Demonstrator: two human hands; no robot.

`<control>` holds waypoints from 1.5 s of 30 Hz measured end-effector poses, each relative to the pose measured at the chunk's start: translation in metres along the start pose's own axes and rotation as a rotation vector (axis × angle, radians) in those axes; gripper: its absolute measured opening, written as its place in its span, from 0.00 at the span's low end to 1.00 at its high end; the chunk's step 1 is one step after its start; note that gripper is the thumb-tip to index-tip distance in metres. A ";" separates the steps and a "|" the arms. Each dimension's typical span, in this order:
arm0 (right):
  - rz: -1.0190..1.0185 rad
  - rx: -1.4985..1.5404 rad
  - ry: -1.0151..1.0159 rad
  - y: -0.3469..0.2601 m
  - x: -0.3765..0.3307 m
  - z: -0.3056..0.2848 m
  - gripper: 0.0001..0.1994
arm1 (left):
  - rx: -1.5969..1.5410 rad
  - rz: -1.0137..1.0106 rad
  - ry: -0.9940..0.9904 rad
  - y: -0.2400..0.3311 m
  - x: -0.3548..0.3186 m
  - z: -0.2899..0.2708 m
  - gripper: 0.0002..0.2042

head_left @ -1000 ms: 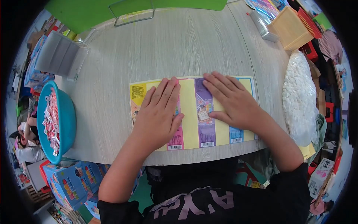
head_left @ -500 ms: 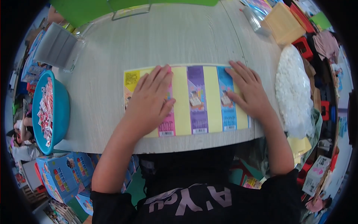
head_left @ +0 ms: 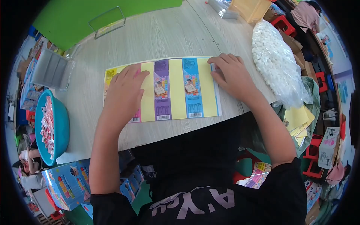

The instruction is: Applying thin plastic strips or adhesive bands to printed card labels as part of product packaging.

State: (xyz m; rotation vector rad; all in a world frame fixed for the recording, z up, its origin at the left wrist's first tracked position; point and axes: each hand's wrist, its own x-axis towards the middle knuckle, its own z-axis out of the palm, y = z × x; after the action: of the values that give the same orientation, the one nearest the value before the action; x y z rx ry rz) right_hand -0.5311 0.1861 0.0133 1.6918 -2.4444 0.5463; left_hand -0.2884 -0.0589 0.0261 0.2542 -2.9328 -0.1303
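A pale yellow sheet [head_left: 177, 90] with printed strips, among them a purple strip [head_left: 162, 90] and a blue strip [head_left: 192, 88], lies flat on the table. My left hand [head_left: 125, 90] rests palm down on its left part, fingers spread, covering most of a pink strip [head_left: 135, 119]. At the sheet's right end is my right hand [head_left: 233, 77], its fingers bent and apart, the tips touching near the far right corner. No object shows in either hand.
A teal basin [head_left: 62, 127] of small wrapped pieces sits at the table's left edge, with a grey plastic tray [head_left: 50, 69] behind it. A clear bag of white pieces [head_left: 277, 63] lies on the right. A green panel [head_left: 75, 22] stands at the far side.
My right hand has slid from the blue strip to the sheet's right end, its fingers more bent. My left hand stays on the left part. The whole view has turned and shifted.
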 end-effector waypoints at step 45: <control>-0.405 -0.066 -0.122 -0.013 0.104 0.023 0.06 | -0.261 0.050 -0.292 0.022 0.049 -0.007 0.26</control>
State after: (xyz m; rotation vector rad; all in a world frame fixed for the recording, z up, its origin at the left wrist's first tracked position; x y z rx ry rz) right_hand -0.5556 0.0823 0.0261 2.1659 -2.0725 0.3142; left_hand -0.3375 -0.0464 0.0445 0.1310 -3.1577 -0.5837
